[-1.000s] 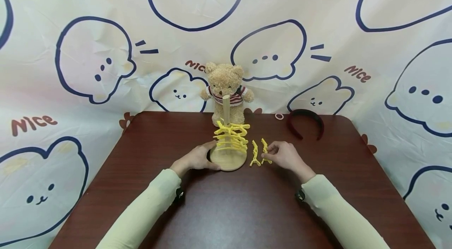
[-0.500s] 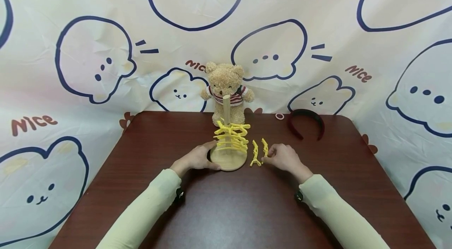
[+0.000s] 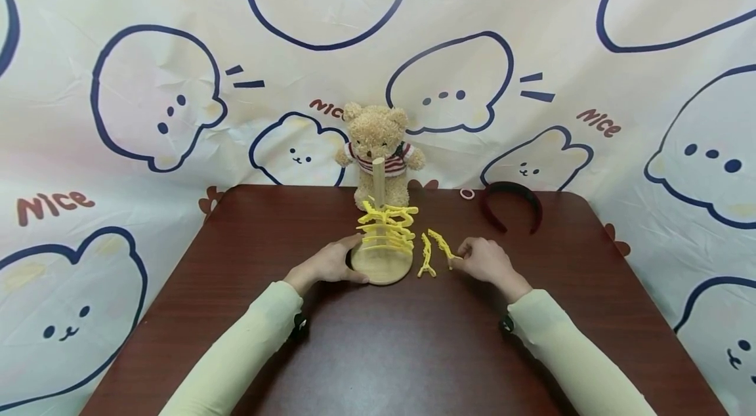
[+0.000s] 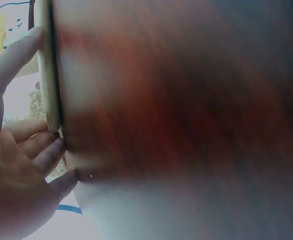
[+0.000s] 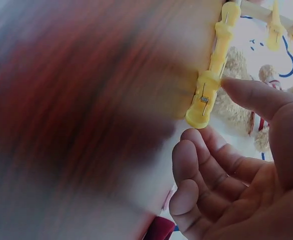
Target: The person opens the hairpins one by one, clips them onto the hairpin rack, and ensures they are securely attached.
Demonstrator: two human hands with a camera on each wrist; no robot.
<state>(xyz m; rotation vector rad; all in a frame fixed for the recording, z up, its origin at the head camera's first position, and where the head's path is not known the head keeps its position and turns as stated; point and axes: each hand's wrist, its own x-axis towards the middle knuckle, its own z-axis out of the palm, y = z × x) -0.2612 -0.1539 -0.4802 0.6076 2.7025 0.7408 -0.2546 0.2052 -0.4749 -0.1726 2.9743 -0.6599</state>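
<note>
A round wooden stand [image 3: 381,271] with an upright post stands mid-table, several yellow hair clips [image 3: 386,232] stacked around its post. My left hand [image 3: 332,262] holds the base at its left side; in the left wrist view the thumb lies across the rim [image 4: 47,75] and the other fingertips are at its edge. Right of the stand, a yellow hair clip [image 3: 426,256] lies alone on the table. Beside it, another hair clip [image 3: 440,243] slants with its forked end at my right hand's [image 3: 487,261] fingertips. In the right wrist view, thumb and forefinger pinch that clip [image 5: 210,75].
Behind the stand sits a teddy bear [image 3: 375,134] in a striped shirt. At the table's back right lie a dark red headband [image 3: 485,207] and a small pale hair tie [image 3: 467,194]. A printed cloth [image 3: 325,2] hangs behind the table [image 3: 378,350].
The right hair clip has turned from nearly upright to slanted, its forked end swinging right. My right hand has shifted right with it. The left hand stays on the base.
</note>
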